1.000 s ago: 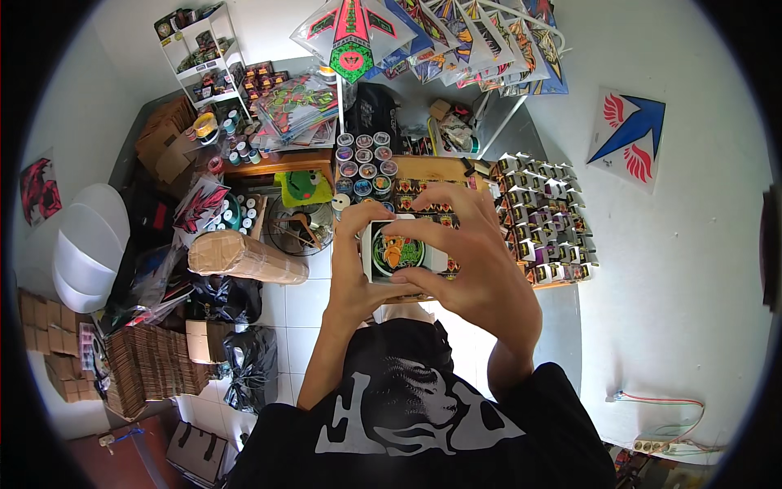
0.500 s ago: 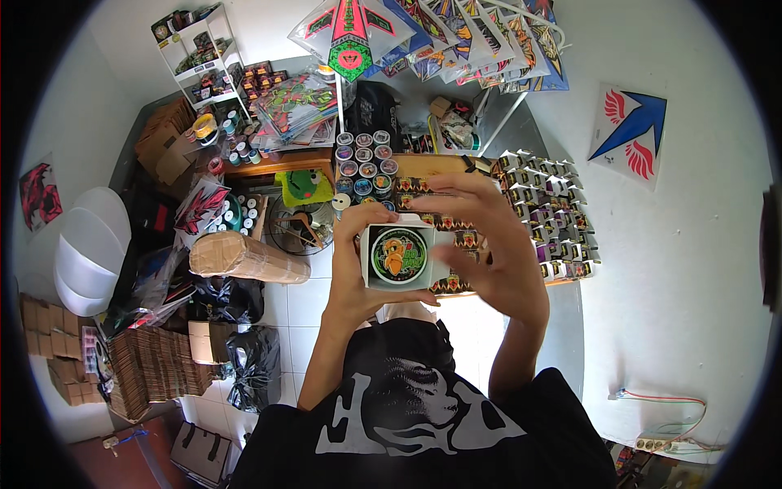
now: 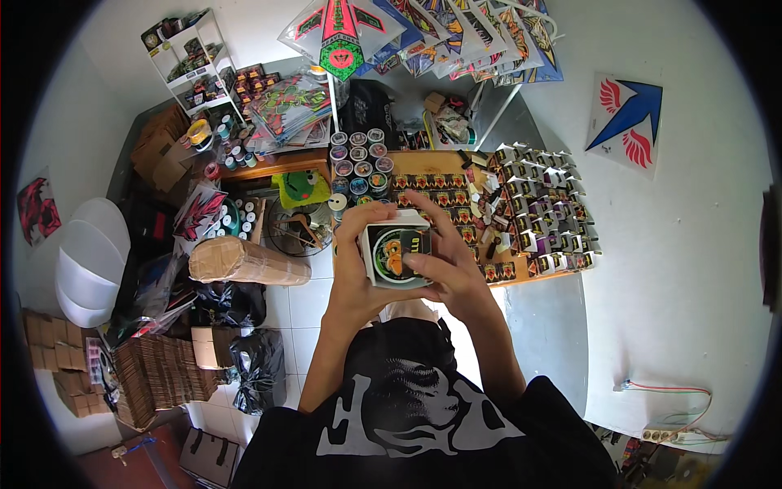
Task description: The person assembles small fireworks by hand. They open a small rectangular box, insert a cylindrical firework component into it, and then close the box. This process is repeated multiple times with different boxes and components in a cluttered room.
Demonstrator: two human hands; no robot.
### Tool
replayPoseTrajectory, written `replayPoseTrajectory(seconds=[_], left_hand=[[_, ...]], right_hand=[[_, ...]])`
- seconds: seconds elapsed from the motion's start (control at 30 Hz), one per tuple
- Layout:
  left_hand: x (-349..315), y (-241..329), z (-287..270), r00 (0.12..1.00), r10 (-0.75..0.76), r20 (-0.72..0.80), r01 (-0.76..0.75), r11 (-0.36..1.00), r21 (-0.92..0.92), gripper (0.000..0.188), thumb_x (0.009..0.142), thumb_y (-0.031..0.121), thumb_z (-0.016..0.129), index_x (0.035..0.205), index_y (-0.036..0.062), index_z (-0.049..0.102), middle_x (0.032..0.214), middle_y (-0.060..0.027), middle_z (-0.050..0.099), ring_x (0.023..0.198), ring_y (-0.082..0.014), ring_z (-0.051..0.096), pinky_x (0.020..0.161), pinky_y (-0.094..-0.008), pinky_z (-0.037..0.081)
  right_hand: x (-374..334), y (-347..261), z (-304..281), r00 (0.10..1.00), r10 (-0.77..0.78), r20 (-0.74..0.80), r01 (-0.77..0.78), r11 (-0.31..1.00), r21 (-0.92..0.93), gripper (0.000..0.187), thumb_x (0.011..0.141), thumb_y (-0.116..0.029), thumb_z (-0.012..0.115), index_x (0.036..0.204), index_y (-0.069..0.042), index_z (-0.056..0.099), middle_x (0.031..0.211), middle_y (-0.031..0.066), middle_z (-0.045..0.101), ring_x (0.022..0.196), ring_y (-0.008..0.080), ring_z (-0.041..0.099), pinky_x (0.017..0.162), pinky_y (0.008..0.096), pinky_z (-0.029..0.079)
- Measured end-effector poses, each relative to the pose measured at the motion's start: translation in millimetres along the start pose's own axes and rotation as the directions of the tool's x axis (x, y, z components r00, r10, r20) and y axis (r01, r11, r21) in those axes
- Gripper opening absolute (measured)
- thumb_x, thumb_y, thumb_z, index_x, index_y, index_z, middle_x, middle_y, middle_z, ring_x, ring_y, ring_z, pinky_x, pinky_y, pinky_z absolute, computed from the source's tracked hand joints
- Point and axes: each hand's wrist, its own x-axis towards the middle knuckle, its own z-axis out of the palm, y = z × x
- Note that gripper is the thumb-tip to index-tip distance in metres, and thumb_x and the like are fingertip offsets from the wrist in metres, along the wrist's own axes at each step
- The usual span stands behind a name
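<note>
In front of my chest I hold a small white-lined box (image 3: 411, 218), its open end facing up. Inside sits a round spool (image 3: 381, 265) with a green and black label and an orange cartoon figure. My left hand (image 3: 352, 257) is wrapped round the box's left side, fingers over the far edge. On the other side, my right hand (image 3: 462, 281) grips the box's right side. Its thumb presses a black printed flap (image 3: 421, 244) down over the right part of the label. The box's underside is hidden.
Beyond my hands, a wooden table (image 3: 481, 152) bears rows of spools (image 3: 359, 168), small black and gold packages (image 3: 432, 184) and, at right, many open boxes (image 3: 547, 213). Kites (image 3: 468, 37) hang above. At left stands a brown wrapped roll (image 3: 244, 261).
My right hand has come down and left onto the box. A black flap now covers the right part of the spool's label, under my thumb. My left hand keeps its hold.
</note>
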Motion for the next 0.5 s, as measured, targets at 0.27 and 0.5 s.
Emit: replayPoseTrajectory(seconds=[0.27,0.5], left_hand=[[-3.3,-14.4,-16.8,0.999,0.034,-0.021,-0.034,0.999,0.029,0.117,0.058,0.026,0.109,0.149,0.0094,0.037,0.151,-0.0197,0.049,0.145,-0.0376,0.05,0.12,-0.0517,0.043],[-8.3,-9.8,-13.4,0.992,0.122,-0.034,-0.126,0.966,-0.225,0.081,0.07,0.015,0.102,0.141,0.0156,0.064,0.154,-0.0234,0.046,0.146,-0.0412,0.051,0.119,-0.0545,0.048]], right_hand=[[-4.7,-18.0,-0.2,0.995,-0.001,-0.104,0.016,0.99,0.143,0.076,0.097,-0.016,0.072,0.161,0.007,0.039,0.147,0.0163,0.06,0.135,0.0234,0.06,0.115,0.0383,0.048],[-1.6,-8.7,-5.6,1.0,-0.011,0.025,0.01,0.999,0.044,0.094,0.09,-0.017,0.08,0.166,0.009,0.031,0.159,0.0193,0.05,0.134,0.0255,0.061,0.115,0.0399,0.049]])
